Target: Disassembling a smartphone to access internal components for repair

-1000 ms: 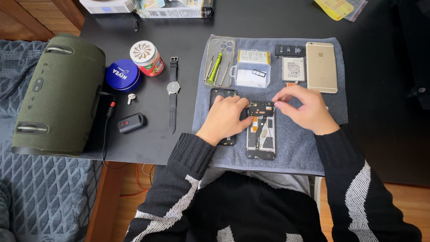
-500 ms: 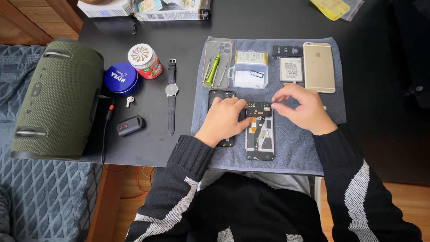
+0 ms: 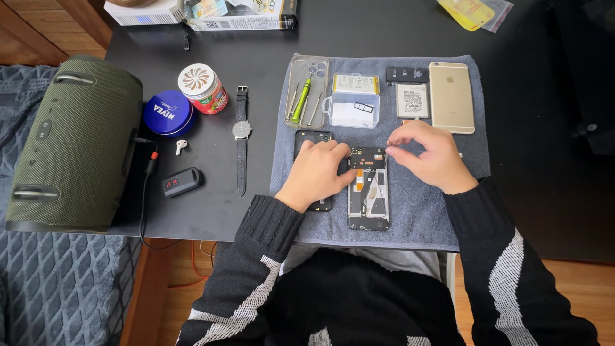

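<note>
Left hand (image 3: 317, 172) lies flat, fingers loosely curled, pinning the opened phone (image 3: 368, 192) on the grey towel (image 3: 416, 218); the phone's long axis runs away from the person. Right hand (image 3: 430, 156) pinches something too small to identify at the phone's far right corner, nearer that end. Beyond lie a clear case of screwdrivers (image 3: 306, 93) and a gold phone (image 3: 451, 96).

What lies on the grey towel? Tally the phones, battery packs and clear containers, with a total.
Phones: 3 (gold phone, opened phone, black phone under the left hand)
Battery packs: 3 (yellow-edged pack, white pack, black pack)
Clear containers: 2 (phone case with tools, lidded box)
Total: 8
</note>
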